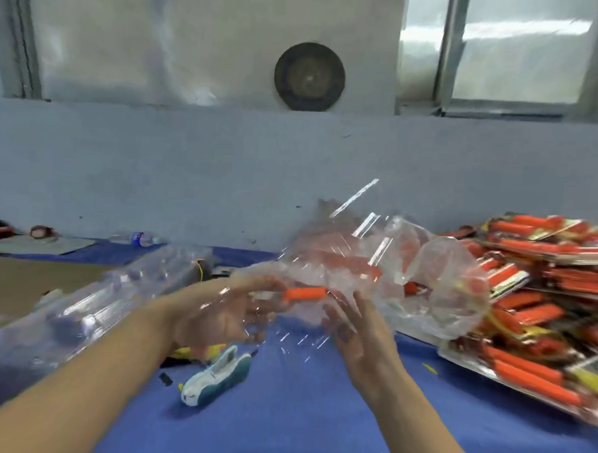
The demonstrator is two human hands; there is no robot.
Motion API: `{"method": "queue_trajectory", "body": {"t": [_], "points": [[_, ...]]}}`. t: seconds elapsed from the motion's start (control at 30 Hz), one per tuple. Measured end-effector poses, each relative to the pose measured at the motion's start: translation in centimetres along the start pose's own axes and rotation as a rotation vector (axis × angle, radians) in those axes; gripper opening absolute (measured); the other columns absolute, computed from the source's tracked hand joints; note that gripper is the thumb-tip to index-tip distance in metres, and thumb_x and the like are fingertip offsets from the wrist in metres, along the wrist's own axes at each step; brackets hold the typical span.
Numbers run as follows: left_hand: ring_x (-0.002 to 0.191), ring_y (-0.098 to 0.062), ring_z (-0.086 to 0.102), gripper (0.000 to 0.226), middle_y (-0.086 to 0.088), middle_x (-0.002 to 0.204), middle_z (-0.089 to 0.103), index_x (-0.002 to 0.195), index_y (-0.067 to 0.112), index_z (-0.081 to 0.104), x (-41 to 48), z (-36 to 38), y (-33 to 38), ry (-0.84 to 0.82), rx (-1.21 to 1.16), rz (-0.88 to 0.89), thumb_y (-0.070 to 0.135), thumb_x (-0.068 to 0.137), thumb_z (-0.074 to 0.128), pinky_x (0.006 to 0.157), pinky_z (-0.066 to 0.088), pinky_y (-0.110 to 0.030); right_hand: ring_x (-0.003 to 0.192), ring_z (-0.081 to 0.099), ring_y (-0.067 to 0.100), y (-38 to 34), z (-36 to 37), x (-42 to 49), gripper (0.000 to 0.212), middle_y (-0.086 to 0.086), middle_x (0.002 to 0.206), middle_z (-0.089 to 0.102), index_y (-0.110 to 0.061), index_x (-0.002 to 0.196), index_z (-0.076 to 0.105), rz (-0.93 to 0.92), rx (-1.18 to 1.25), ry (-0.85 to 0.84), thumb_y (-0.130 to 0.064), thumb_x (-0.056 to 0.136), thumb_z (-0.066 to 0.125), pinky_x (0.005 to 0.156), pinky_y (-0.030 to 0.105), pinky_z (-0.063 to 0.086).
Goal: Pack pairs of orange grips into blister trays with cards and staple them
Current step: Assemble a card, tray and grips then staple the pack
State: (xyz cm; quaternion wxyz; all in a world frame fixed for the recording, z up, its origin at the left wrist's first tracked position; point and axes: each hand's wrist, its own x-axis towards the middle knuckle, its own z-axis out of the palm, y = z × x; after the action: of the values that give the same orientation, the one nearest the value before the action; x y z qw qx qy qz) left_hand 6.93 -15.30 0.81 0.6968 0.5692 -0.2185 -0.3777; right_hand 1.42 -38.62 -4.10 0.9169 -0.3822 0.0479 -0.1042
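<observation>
My left hand (218,312) holds a clear blister tray (279,328) over the blue table, and an orange grip (305,292) sticks out past its fingers. My right hand (358,328) is just right of the tray with fingers spread, touching its clear plastic. Behind both hands lies a crumpled clear plastic bag (409,265) with more orange grips inside. A white and teal stapler (219,373) lies on the table below my left hand. Motion blur hides how the grip sits in the tray.
A heap of finished orange packs (544,298) fills the right side. A long stack of clear empty trays (92,306) runs along the left, partly under my left arm. Yellow cards (196,352) peek out beneath my left hand. A water bottle (136,238) lies by the wall.
</observation>
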Motion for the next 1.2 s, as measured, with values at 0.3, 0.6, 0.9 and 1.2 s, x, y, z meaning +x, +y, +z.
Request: {"method": "queue_trajectory", "body": {"t": [0.3, 0.6, 0.9, 1.2], "points": [[0.118, -0.033, 0.062, 0.058, -0.018, 0.133, 0.061, 0.122, 0.014, 0.061, 4.4, 2.9, -7.2, 0.265, -0.394, 0.13, 0.059, 0.086, 0.062, 0.094, 0.051, -0.053, 0.081, 0.074, 0.02, -2.1, -8.6, -2.1, 0.013, 0.011, 0.113, 0.063, -0.011, 0.109, 0.051, -0.392, -0.116, 0.373, -0.019, 0.099, 0.054, 0.063, 0.02, 0.057], [0.077, -0.026, 0.074, 0.03, -0.009, 0.093, 0.075, 0.102, 0.011, 0.063, 5.8, 5.9, -15.1, 0.615, -0.437, 0.187, 0.038, 0.089, 0.06, 0.062, 0.062, -0.038, 0.085, 0.071, 0.005, -0.5, -5.7, -6.2, 0.007, -0.023, 0.097, 0.067, -0.039, 0.095, 0.05, -0.742, -0.264, 0.43, -0.034, 0.099, 0.049, 0.074, 0.013, 0.054], [0.04, -0.013, 0.048, 0.022, -0.01, 0.075, 0.063, 0.093, 0.005, 0.059, 8.4, 1.3, -13.0, 0.887, 0.337, 0.24, 0.026, 0.091, 0.068, 0.038, 0.034, -0.02, 0.066, 0.062, 0.025, 1.5, -11.1, -4.9, 0.01, 0.006, 0.098, 0.062, -0.021, 0.091, 0.051, -0.237, -0.431, 0.512, -0.024, 0.101, 0.047, 0.059, 0.036, 0.051], [0.054, -0.018, 0.057, 0.01, -0.01, 0.086, 0.066, 0.1, 0.01, 0.06, 11.8, -0.9, -12.2, 0.87, 0.589, 0.179, 0.018, 0.095, 0.064, 0.047, 0.046, -0.028, 0.108, 0.059, 0.039, 1.0, -12.7, -7.5, 0.046, 0.021, 0.121, 0.051, 0.005, 0.139, 0.041, 0.013, -0.384, 0.562, -0.001, 0.096, 0.053, 0.089, 0.047, 0.047]]}}
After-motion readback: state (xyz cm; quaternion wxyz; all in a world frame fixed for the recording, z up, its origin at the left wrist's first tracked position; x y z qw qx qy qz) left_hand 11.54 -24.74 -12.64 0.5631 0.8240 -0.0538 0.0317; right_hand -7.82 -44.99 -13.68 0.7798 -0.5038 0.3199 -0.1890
